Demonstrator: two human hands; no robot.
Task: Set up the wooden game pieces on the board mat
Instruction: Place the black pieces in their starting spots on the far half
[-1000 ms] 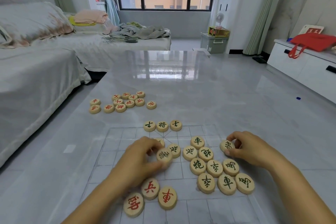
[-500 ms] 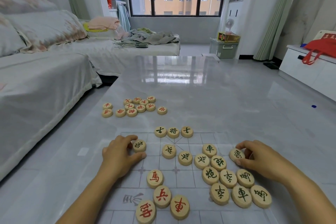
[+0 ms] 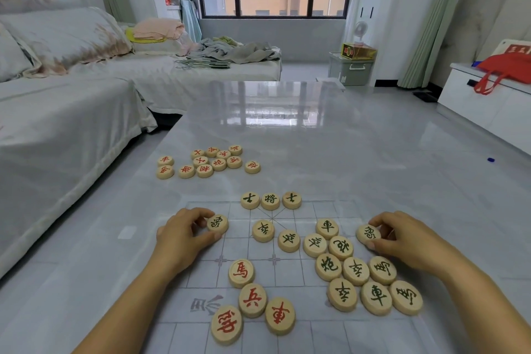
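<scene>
Wooden game pieces (image 3: 288,240) lie loose on the board mat (image 3: 198,276) on the desk (image 3: 316,152), 3 aligned at its far edge. Fingers of the left hand (image 3: 184,238) curl around 1 green-lettered piece (image 3: 217,223) at the mat's left side; fingers of the right hand (image 3: 408,241) pinch a matching piece (image 3: 368,233) at its right.

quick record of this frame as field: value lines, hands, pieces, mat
left hand: fingers pinch left dark piece, on the mat's left side
right hand: fingers pinch right dark piece, at the mat's right side
mat: gridded, lying flat on the table
back row: three dark-marked pieces side by side at the mat's far edge
dark cluster: loose, below the right hand
near red pieces: four on the mat
far red group: twelve, off the mat
</scene>
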